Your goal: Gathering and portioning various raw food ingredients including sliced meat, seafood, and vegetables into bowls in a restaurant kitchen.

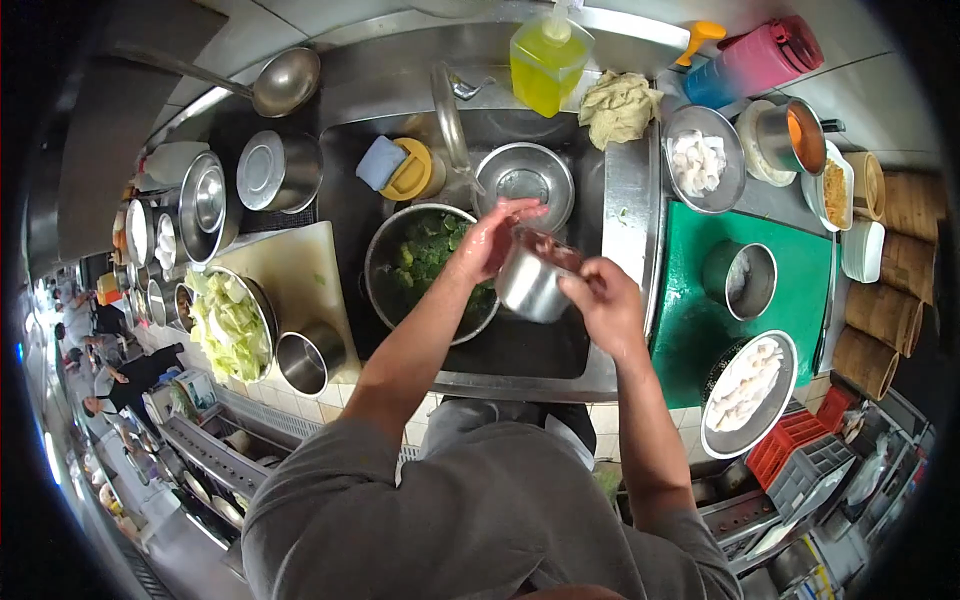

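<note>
Over the sink, my right hand (609,298) grips the rim side of a small stainless steel pot (534,289). The pot is tilted and holds reddish-brown wet pieces, perhaps raw meat. My left hand (487,238) is wet, its fingers extended beside the pot's left rim; whether it touches the pot is unclear. Behind the hands, a steel bowl (523,161) with what looks like water stands in the sink (547,358). To the left, partly behind my left forearm, a large pot (369,277) holds broccoli (426,244) in water.
A faucet (448,112) reaches over the sink; a yellow tub (424,172) with a blue sponge (382,163) stands inside. Left, a cutting board (319,259) bears an empty pot (304,364) beside chopped cabbage (229,330). Right, a green board (679,300) carries a pot (727,281) and a bowl (787,390).
</note>
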Demonstrator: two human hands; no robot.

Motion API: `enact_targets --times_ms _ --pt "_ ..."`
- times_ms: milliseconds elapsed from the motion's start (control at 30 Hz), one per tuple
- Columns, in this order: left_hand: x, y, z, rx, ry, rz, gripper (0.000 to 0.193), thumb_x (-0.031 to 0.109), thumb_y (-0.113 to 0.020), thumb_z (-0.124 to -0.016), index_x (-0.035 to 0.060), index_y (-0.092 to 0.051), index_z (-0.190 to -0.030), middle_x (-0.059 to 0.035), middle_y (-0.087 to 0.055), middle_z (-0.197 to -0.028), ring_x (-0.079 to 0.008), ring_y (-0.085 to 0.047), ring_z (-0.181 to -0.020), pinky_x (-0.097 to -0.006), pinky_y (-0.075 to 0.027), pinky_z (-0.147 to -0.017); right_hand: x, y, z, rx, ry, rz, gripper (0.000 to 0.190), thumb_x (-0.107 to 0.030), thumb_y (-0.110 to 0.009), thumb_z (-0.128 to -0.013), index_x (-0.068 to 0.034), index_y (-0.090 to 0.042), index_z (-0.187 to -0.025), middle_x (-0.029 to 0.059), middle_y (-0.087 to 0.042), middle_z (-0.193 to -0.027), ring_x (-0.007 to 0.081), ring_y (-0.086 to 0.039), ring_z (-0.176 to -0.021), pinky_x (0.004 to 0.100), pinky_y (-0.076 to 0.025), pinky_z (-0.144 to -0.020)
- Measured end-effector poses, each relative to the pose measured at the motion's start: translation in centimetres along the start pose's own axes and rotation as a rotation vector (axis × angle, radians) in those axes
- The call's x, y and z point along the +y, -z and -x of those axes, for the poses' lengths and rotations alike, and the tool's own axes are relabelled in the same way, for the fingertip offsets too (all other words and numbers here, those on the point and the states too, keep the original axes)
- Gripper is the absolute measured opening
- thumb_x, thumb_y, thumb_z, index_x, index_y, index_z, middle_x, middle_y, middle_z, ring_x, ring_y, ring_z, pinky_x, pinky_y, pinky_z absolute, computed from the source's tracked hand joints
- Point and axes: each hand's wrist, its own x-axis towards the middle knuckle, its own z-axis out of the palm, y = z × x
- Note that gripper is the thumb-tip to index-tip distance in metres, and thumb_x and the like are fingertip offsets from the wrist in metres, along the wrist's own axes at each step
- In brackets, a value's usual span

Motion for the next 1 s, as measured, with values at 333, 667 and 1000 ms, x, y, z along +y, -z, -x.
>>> enact_targets --times_ms 333,667,1000 --pt "1.1 1.0 -5.6 0.561 0.223 -0.045 0.076 0.037 -0.076 -0.087 0.0031 -0.032 -0.14 -0.0167 -0.058 -0.125 -0.0318 -0.064 -0.108 -0.0557 -0.057 -0.08 5.2 -7.9 -15.3 -0.162 -0.724 -0.85 0.067 -0.059 -0.055 -0.094 -0.014 -0.044 -0.142 0.0181 -0.053 -0.138 0.0394 -0.054 -0.124 0.0694 -0.041 -0.098" --pt "-0.3 3.3 -6.8 0.548 0.189 0.031 0.043 0.037 -0.067 -0.094 0.005 -0.058 -0.122 -0.0135 -0.066 -0.11 -0.0296 -0.069 -0.099 -0.0525 -0.058 -0.08 4.5 -7.7 -16.2 -0.156 -0.723 -0.727 0.063 -0.056 -0.058 -0.093 -0.013 -0.049 -0.137 0.0153 -0.057 -0.132 0.039 -0.06 -0.116 0.0652 -0.049 -0.091" --pt "1.6 2.0 -6.2 0.495 0.094 0.048 0.049 0.03 -0.07 -0.092 0.0109 -0.049 -0.132 -0.0097 -0.062 -0.121 -0.0262 -0.065 -0.105 -0.0479 -0.057 -0.084 3.4 -8.1 -15.1 -0.082 -0.605 -0.781 0.062 -0.051 -0.06 -0.095 -0.012 -0.044 -0.14 0.0143 -0.056 -0.132 0.0349 -0.058 -0.119 0.0615 -0.052 -0.088"
